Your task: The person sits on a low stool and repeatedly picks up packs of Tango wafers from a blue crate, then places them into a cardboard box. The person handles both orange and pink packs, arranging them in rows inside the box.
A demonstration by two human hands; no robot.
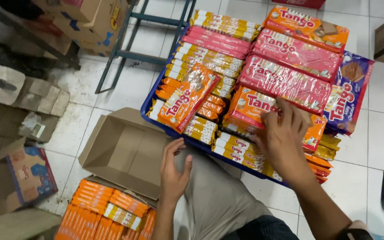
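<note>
**Right hand on the orange wafer pack**

Now the right hand (282, 135) sits on top of an orange wafer multipack (255, 108), fingers curled over its near edge and gripping it where it lies on the heap in the blue crate (146, 106). Just beyond those fingers, two pink wafer multipacks (285, 82) lie stacked across the pile, with another orange one farther out and a purple wafer multipack (348, 95) off to the right of the hand. Under the wrist, rows of slim yellow-and-white wafer bars (236, 150) line the crate's near side.

The left hand (173, 171) is open, fingers spread and holding nothing, resting on the grey-trousered knee (218, 195) right at the crate's near rim. To its left an open cardboard box (123, 151) stands with flaps out. Below that hand, a batch of orange wafer bars (107, 213) lies packed in rows. Ahead and left of it, one orange multipack leans tilted atop the crate's stock.
</note>
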